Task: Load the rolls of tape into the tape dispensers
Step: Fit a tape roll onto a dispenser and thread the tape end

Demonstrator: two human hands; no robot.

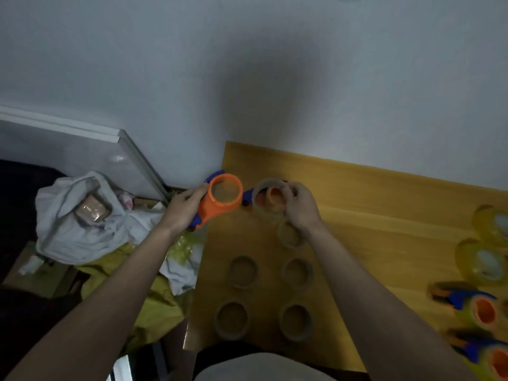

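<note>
The left hand [183, 207] grips an orange dispenser [220, 200]; the right hand [299, 206] holds a clear tape roll [266, 200] (blurred) over the desk [371, 215].

Head-worn view, looking steeply down, close over yellow table [384, 204]

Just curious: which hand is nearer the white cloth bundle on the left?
Left. The left hand, holding an orange dispenser, is just beside the bundle; the right hand is farther off over the yellow table.
</note>
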